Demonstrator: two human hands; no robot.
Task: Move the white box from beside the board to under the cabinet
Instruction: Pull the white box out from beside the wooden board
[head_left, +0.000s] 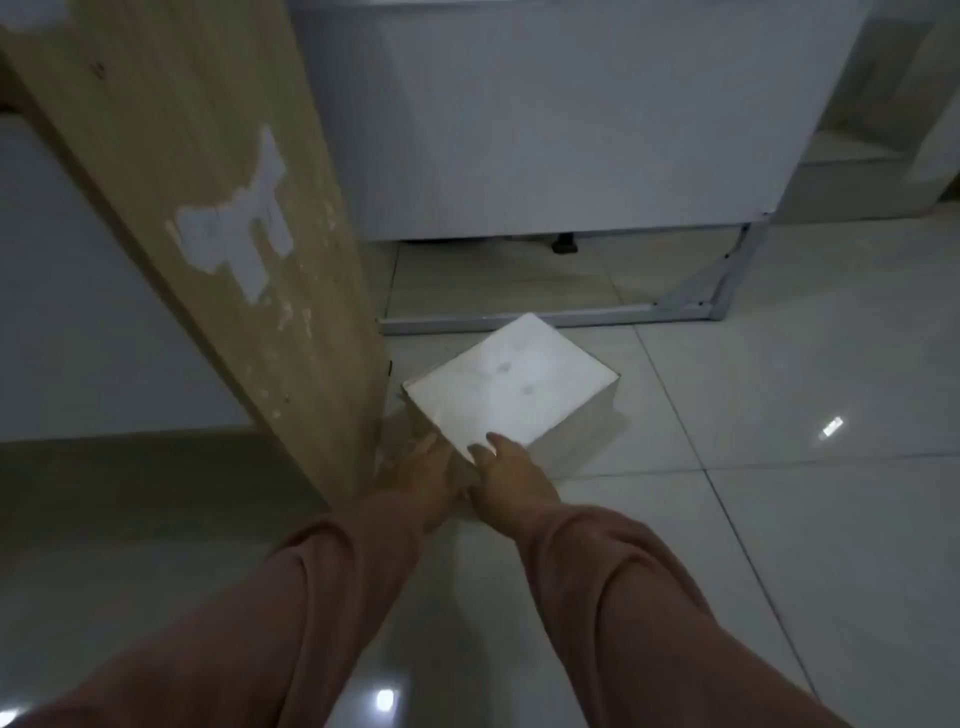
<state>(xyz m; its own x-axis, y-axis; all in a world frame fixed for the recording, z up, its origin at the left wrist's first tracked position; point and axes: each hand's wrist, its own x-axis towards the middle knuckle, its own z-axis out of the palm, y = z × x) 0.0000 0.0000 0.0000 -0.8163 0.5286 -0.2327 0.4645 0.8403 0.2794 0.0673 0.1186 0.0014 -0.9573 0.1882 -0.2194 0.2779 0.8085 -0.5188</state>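
Note:
A white box (511, 384) sits on the tiled floor, turned corner-on to me, close to the foot of a tall wooden panel (208, 208). My left hand (423, 475) lies against the box's near left side, fingers stretched along it. My right hand (506, 467) rests on the near corner, fingertips on the top face. Both hands touch the box, which stays flat on the floor. Behind the box stands a white board (571, 130) on a grey metal foot frame (571, 314).
The wooden panel has peeled patches and blocks the left. A pale wall or cabinet face (78, 312) lies left of it. Glossy floor tiles (779, 467) spread to the right and toward me. A small dark object (565, 244) sits under the board.

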